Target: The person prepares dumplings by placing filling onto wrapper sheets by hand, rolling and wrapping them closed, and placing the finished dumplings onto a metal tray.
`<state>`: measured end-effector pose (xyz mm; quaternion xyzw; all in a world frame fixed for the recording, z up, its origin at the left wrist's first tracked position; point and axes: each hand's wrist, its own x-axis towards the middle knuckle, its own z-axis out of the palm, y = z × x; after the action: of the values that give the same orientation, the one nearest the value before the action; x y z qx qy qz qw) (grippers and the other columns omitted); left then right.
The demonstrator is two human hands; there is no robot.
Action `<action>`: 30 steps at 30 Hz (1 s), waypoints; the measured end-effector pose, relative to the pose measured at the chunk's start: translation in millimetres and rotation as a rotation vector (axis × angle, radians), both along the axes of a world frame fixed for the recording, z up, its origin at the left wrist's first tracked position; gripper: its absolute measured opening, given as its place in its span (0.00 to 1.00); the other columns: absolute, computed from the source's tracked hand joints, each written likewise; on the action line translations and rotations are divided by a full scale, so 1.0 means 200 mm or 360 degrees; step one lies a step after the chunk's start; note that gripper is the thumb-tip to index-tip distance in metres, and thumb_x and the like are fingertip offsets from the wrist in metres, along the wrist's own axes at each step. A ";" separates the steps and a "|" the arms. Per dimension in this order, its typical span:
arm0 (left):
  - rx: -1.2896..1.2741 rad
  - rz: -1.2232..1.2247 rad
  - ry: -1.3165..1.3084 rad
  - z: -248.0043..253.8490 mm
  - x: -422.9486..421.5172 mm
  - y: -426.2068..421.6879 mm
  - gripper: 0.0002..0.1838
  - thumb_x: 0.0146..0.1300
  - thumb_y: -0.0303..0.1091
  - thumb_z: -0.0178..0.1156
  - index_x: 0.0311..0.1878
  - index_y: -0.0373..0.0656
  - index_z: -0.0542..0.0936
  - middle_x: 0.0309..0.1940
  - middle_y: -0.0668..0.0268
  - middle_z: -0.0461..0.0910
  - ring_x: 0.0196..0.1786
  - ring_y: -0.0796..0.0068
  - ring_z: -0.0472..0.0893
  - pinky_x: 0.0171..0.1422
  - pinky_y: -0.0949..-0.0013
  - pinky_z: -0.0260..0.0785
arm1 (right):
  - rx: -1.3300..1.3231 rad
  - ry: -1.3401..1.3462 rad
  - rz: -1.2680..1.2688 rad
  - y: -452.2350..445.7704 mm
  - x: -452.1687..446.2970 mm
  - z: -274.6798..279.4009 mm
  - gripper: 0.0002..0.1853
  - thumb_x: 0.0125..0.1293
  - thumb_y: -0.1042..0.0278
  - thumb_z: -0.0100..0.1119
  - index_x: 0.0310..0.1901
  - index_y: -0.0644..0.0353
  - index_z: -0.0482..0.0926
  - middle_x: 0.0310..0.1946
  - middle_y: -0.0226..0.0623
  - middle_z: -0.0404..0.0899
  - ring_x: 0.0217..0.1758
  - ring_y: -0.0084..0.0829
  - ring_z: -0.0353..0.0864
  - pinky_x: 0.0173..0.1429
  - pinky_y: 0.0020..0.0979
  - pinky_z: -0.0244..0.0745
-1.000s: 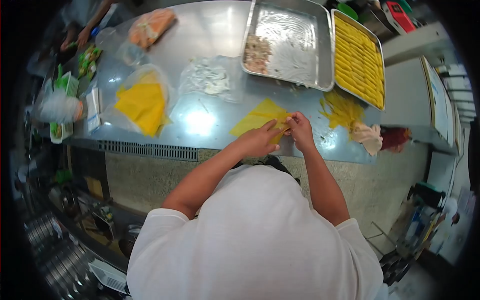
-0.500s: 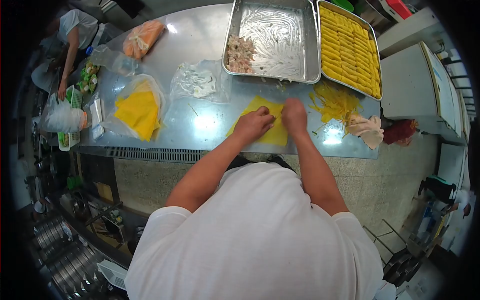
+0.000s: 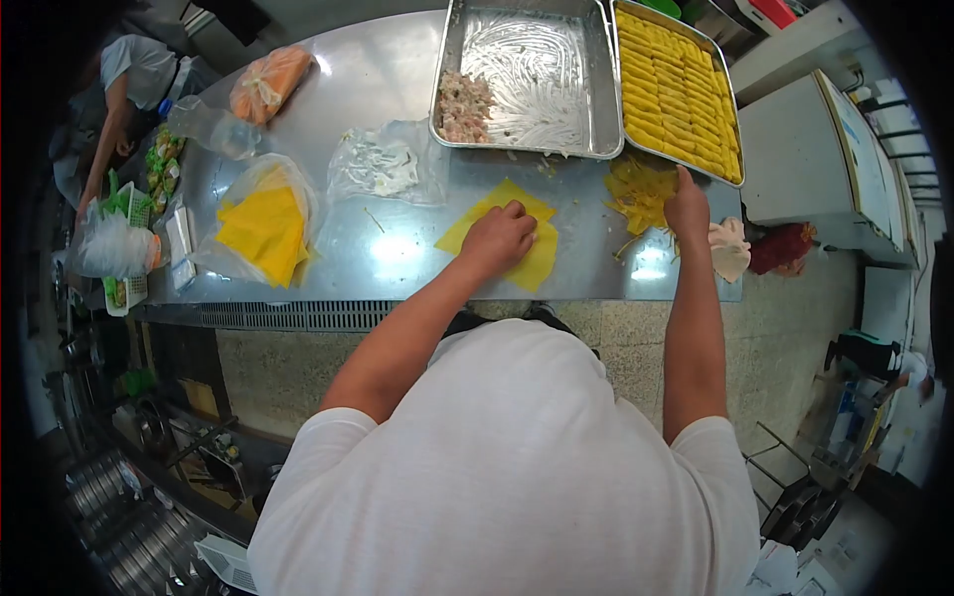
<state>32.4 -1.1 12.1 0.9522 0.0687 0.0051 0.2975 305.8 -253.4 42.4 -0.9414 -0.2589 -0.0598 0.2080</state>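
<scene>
My left hand [image 3: 500, 238], its fingers curled, rests on a yellow sheet [image 3: 534, 266] lying flat on the steel table [image 3: 328, 238]. Whether it pinches the sheet is hidden. My right hand [image 3: 687, 207] is at the right edge of a pile of yellow scraps [image 3: 637, 193], fingers pressed together; what they hold, if anything, is too small to tell. Above the sheet stands a deep metal tray [image 3: 576, 151] with pinkish minced filling [image 3: 464, 104] in its left part. Beside it, a second tray [image 3: 737, 129] holds rows of yellow rolls [image 3: 676, 94].
On the left are stacked yellow sheets [image 3: 263, 233] on plastic, a bag with white paste [image 3: 383, 167], a bag of orange food [image 3: 270, 83] and a green basket [image 3: 134, 214]. A pale cloth [image 3: 728, 248] lies at the right. Another person's arm [image 3: 111, 134] reaches in at far left.
My right hand has moved right, from the sheet to the scrap pile. My left hand stays on the sheet, which now lies flat. The whole view has shifted slightly.
</scene>
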 end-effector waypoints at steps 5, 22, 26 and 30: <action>0.0164 -0.0071 -0.0125 0.00 -0.02 0.02 0.11 0.66 0.37 0.64 0.49 0.48 0.85 0.51 0.62 0.79 0.49 0.53 0.79 0.58 0.54 0.74 | -0.0268 -0.0053 -0.0250 0.13 -0.35 0.06 0.08 0.64 0.69 0.55 0.40 0.58 0.84 0.35 0.49 0.84 0.43 0.56 0.84 0.48 0.53 0.78; 0.0100 0.0161 -0.0517 -0.08 0.00 0.00 0.08 0.62 0.37 0.67 0.43 0.47 0.85 0.45 0.64 0.81 0.44 0.56 0.82 0.49 0.54 0.75 | -0.0096 0.0372 0.0668 0.60 -0.74 -0.19 0.09 0.61 0.70 0.62 0.41 0.62 0.78 0.43 0.53 0.83 0.49 0.55 0.83 0.54 0.53 0.78; 0.0096 0.0208 -0.0539 -0.08 0.03 -0.01 0.06 0.62 0.36 0.67 0.41 0.49 0.85 0.43 0.66 0.81 0.42 0.57 0.82 0.46 0.54 0.76 | 0.0027 0.0420 0.0718 0.62 -0.74 -0.18 0.06 0.60 0.72 0.61 0.38 0.63 0.78 0.39 0.53 0.83 0.46 0.57 0.83 0.50 0.55 0.79; 0.0185 0.0254 -0.0417 -0.11 0.07 0.00 0.04 0.64 0.38 0.65 0.40 0.53 0.86 0.39 0.68 0.81 0.38 0.59 0.83 0.41 0.55 0.77 | 0.0010 0.0214 0.0786 0.62 -0.74 -0.22 0.05 0.56 0.75 0.59 0.35 0.62 0.78 0.38 0.52 0.83 0.42 0.58 0.83 0.48 0.54 0.79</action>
<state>46.2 -1.0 -9.2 0.9505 0.1043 0.1570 0.2469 158.2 -129.2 -1.3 -0.8508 -0.4663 0.0548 0.2360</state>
